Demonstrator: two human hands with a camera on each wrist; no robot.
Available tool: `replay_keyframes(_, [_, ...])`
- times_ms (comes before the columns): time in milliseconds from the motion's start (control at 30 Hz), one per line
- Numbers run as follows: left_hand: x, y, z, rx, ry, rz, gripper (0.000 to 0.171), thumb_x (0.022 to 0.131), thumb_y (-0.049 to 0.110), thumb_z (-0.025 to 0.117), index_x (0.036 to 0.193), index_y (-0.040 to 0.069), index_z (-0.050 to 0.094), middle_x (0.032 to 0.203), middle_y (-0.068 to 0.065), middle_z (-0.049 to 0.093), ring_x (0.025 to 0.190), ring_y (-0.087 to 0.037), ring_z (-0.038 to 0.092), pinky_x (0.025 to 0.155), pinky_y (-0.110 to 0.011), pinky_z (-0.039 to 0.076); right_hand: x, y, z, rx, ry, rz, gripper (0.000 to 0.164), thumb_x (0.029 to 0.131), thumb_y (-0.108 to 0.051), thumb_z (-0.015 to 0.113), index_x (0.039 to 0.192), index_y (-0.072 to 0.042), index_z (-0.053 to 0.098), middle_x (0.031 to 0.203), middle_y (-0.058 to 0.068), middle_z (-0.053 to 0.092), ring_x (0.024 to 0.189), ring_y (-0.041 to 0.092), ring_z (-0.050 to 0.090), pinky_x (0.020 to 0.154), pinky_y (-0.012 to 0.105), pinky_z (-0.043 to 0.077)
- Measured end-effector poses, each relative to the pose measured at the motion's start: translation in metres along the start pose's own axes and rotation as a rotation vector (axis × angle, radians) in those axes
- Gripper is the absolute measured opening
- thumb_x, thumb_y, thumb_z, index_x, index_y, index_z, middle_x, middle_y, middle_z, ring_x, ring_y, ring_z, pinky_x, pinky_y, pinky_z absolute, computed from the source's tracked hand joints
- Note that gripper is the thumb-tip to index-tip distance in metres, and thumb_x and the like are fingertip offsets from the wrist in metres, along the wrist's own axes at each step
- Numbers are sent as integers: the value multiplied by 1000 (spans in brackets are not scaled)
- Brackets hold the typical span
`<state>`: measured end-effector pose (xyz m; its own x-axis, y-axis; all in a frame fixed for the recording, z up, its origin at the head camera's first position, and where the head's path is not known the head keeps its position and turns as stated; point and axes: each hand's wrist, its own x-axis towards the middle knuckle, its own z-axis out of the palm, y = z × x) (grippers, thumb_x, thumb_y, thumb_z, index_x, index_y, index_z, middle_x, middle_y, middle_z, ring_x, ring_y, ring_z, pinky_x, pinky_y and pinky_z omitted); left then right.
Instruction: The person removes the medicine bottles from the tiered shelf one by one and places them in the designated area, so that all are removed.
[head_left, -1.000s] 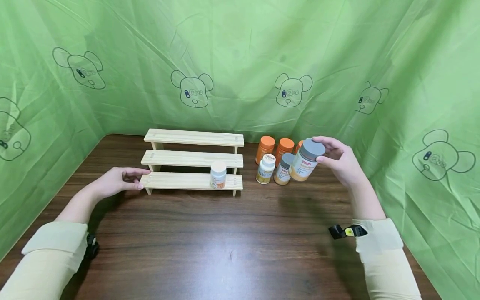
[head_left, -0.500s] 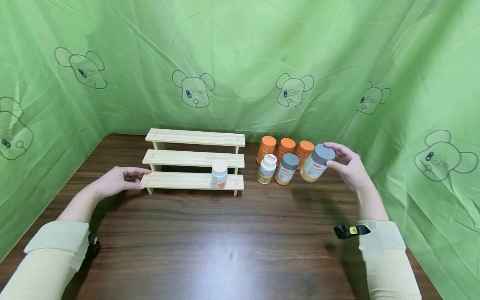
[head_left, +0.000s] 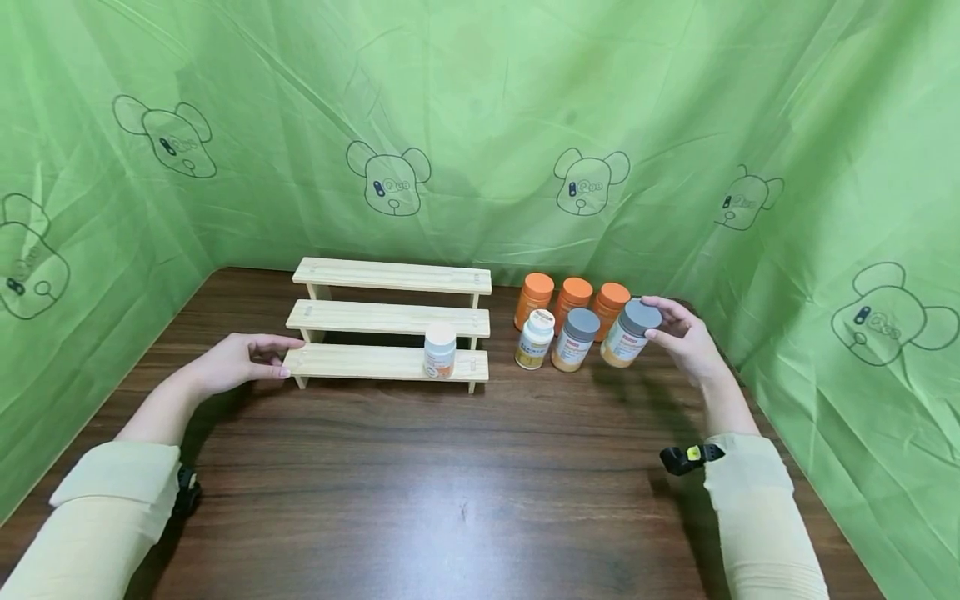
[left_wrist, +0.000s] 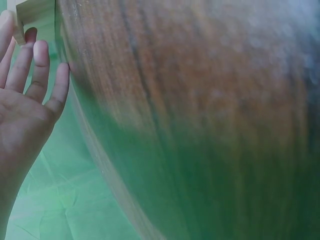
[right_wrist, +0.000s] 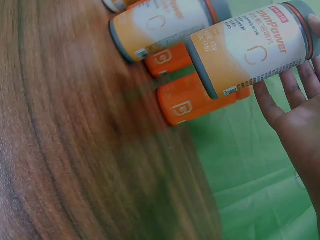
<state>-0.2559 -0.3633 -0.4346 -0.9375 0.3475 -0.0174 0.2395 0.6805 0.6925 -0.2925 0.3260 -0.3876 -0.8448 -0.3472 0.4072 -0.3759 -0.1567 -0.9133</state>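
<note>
In the head view my right hand (head_left: pixel 686 340) grips a supplement bottle (head_left: pixel 630 335) by its grey lid, with thumb and fingers round it. That bottle leans a little; whether its base touches the table I cannot tell. Its orange-and-white label faces the right wrist view, where the right hand (right_wrist: pixel 300 110) is partly cut off. Just left stands a matching grey-lidded bottle (head_left: pixel 575 342). My left hand (head_left: pixel 228 364) pinches the left end of a three-step wooden rack (head_left: pixel 360 361) between thumb and fingers. A white bottle (head_left: pixel 439 353) stands on the rack's lowest step, toward its right end.
Three orange bottles (head_left: pixel 536 302) stand in a row behind the grey-lidded ones. A white-capped bottle with a yellow label (head_left: pixel 534 342) stands between the rack and the grey-lidded bottles. Green cloth (head_left: pixel 480 125) surrounds the dark wooden table (head_left: pixel 420 475).
My right hand has moved right and down with the grey-lidded bottle, then slightly back left, uncovering the third orange bottle. The left hand keeps its place on the rack.
</note>
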Motion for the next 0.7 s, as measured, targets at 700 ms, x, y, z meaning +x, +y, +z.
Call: replay_keyframes(700, [1,-1,0,-9,-2,-1,55,81,31,75,129,12,58,97,-5,69,86,-6,60,74,-21,44,-5,45,-7,-98,153,229,50,89,4,59,136,-5,48,122,-8,59,112,7,51,87,20,45])
